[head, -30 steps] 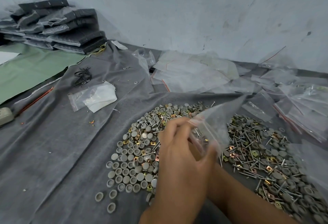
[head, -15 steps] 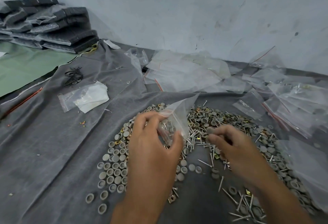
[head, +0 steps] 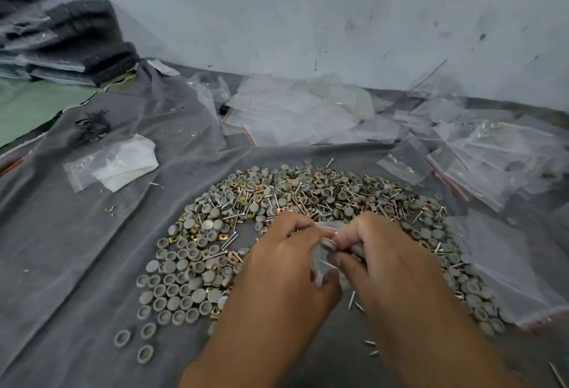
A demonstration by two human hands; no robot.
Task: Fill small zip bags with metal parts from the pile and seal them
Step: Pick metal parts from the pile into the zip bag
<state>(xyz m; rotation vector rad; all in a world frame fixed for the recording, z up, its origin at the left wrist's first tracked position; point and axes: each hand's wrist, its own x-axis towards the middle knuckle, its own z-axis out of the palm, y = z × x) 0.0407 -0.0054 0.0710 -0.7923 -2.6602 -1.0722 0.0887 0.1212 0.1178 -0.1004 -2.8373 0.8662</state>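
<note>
Where the two forearms enter from the near edge, the left hand and the right hand meet above the pile of metal parts. Both hands pinch one small clear zip bag between them: the left thumb and fingers are curled onto its near side, and the right fingertips close on its top edge, with a grey round part held against the bag there. Most of the bag is hidden by the fingers. The pile, a ring of grey round caps, thin nails and brass-coloured square clips, lies on a grey cloth directly beneath and beyond the hands. Left of the pile lies a bag with white paper, and beyond that a tangle of black wire. Right of the pile and beyond it, loose empty zip bags with red seal strips are scattered up to the pale wall. Far left of the pile, against the wall, stands a stack of dark packets.
</note>
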